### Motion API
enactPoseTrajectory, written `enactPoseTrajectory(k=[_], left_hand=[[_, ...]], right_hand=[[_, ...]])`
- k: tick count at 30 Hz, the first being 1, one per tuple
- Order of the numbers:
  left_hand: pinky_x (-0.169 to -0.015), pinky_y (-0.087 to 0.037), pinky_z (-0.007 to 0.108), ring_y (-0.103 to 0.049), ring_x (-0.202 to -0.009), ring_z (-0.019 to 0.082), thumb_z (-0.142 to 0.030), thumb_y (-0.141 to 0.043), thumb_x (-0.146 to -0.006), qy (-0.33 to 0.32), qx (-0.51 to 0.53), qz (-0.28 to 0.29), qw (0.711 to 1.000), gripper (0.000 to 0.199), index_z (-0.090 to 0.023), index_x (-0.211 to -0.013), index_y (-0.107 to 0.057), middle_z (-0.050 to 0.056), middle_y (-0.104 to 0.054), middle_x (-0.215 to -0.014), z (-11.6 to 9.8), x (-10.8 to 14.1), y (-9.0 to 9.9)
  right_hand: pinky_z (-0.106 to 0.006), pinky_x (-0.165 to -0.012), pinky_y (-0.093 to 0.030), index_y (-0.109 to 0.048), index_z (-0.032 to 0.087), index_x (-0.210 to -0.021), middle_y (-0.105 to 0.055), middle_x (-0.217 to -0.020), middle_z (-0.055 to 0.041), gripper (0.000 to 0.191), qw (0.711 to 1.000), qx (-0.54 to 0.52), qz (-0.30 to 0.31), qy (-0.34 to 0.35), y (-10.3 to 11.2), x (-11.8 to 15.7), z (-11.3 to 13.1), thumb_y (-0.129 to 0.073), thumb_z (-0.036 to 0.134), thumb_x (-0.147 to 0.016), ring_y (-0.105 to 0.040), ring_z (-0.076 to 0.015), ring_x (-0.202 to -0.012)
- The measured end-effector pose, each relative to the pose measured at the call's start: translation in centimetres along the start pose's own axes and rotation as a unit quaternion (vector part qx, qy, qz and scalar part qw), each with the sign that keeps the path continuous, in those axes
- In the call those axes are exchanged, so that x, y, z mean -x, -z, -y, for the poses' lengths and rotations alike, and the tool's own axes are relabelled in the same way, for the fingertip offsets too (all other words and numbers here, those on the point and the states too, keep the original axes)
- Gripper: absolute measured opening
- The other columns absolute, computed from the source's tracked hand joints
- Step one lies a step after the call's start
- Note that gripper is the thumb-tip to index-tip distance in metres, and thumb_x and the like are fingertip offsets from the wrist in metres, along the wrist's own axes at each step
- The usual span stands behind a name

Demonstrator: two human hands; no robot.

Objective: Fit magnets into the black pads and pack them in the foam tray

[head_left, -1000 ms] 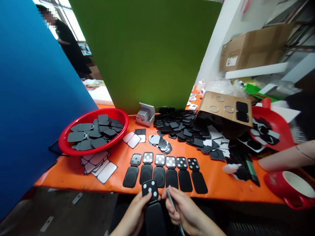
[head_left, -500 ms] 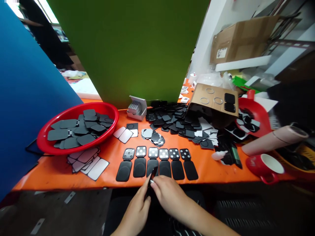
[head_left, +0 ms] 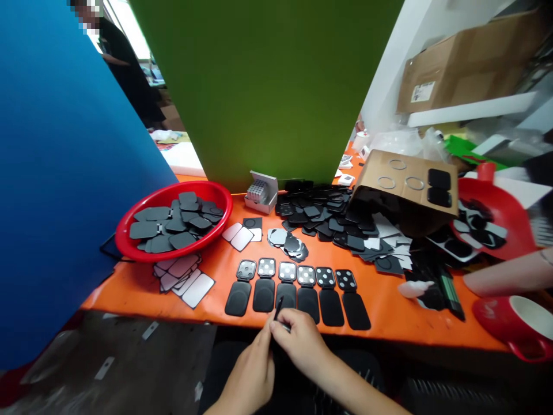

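Laid in row: 6 black hinged two-panel pieces (head_left: 332,305). Also: 3 thin silver rings (head_left: 415,189), 2 brown cardboard boxes (head_left: 466,69), 1 red ceramic-looking mug (head_left: 495,320), 1 small open white box (head_left: 261,203).

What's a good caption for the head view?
Left hand and right hand beside six hinged black pieces, orange table.

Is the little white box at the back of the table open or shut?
Open: the small white box's lid stands raised, showing the small gridded contents.
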State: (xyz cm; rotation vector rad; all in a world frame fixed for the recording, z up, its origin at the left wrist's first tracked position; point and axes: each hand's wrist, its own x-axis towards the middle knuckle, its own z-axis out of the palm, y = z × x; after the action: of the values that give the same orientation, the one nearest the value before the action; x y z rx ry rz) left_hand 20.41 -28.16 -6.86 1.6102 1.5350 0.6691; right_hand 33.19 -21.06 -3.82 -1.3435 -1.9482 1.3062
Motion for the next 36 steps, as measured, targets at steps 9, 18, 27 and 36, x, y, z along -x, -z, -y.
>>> enactPoseTrajectory(k=[9,18,27,36], left_hand=[[-0.096,-0.035,0.033,-0.040,-0.119,0.021,-0.033,-0.046,-0.078,0.131,0.093,-0.208,0.965,0.058,-0.015,-0.130,-0.027,0.009,-0.048,-0.126,5.9,-4.0,8.7],[-0.096,-0.029,0.044,-0.037,-0.117,0.030,-0.030,-0.046,-0.075,0.146,-0.141,-0.249,0.947,0.051,-0.015,-0.124,-0.041,0.014,-0.043,-0.123,8.5,-7.4,10.7],[-0.090,-0.028,0.047,-0.040,-0.110,0.036,-0.039,-0.056,-0.067,0.170,-0.187,-0.185,0.949,0.064,-0.015,-0.124,-0.039,0.016,-0.049,-0.115,4.6,-8.0,6.0],[-0.084,-0.043,0.031,-0.057,-0.099,0.022,-0.035,-0.046,-0.076,0.132,0.016,-0.066,0.989,0.038,-0.015,-0.107,-0.054,0.008,-0.064,-0.104,3.3,-7.4,8.9]], right_hand=[[-0.018,-0.041,-0.025,-0.052,0.016,-0.081,-0.041,-0.051,0.0053,0.040,0.963,-0.237,0.114,-0.054,-0.5,-1.1,-0.2,-0.034,0.051,-0.084,-0.034,-0.0058,-0.040],[-0.017,-0.041,-0.025,-0.053,0.015,-0.078,-0.043,-0.052,0.0041,0.046,0.968,-0.215,0.109,-0.069,-0.4,0.3,-2.0,-0.033,0.055,-0.083,-0.036,-0.0056,-0.041],[-0.020,-0.045,-0.029,-0.053,0.019,-0.083,-0.047,-0.053,0.0026,0.045,0.984,-0.145,0.084,-0.061,1.0,0.8,-2.1,-0.031,0.057,-0.083,-0.043,-0.0096,-0.047],[-0.021,-0.062,-0.033,-0.051,0.021,-0.083,-0.054,-0.077,-0.0005,0.028,0.998,-0.049,0.030,0.001,2.6,0.6,-0.4,-0.029,0.037,-0.089,-0.048,-0.0130,-0.070]])
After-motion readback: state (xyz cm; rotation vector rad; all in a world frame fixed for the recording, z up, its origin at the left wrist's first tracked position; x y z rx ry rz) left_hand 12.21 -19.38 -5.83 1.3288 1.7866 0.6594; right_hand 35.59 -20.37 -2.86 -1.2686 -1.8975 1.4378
